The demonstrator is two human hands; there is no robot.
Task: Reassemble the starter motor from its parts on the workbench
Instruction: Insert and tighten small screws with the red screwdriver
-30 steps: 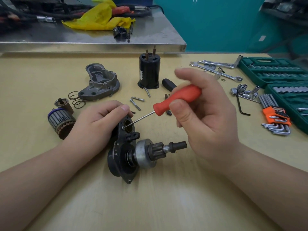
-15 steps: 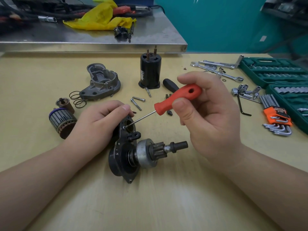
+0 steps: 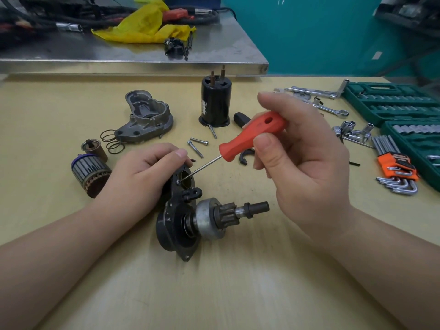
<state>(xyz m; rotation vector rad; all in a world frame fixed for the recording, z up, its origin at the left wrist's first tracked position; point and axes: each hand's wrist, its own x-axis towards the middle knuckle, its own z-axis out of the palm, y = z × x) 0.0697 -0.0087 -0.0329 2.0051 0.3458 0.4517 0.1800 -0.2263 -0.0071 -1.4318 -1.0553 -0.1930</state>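
At the left of the frame my left hand [image 3: 140,179] wraps its curled fingers over the top of the black end plate [image 3: 177,225], bracing it on edge on the workbench [image 3: 238,294] just below centre; the drive pinion and shaft [image 3: 228,214] jut out of it toward the right. At mid left, not yet fitted, sit the armature [image 3: 90,173], a small cup-shaped part [image 3: 91,147] with loose springs [image 3: 113,141] beside it, and the grey nose housing [image 3: 146,117] above them. I judge this to be the step of driving a small screw into the plate — the tip of the red-handled screwdriver [image 3: 252,136] meets the screw head beside the round opening. Next I need to turn the handle while pressing along the shaft, keeping the plate from tipping. Upper centre stands the black solenoid [image 3: 215,103]; its pale label is too small to read. Loose bolts [image 3: 196,146] lie below it. My right hand [image 3: 304,160], right of centre, pinches the handle between thumb and curled fingers. At the far right, the orange hex key holder [image 3: 396,164] carries writing I cannot read — likewise the green socket cases [image 3: 392,103].
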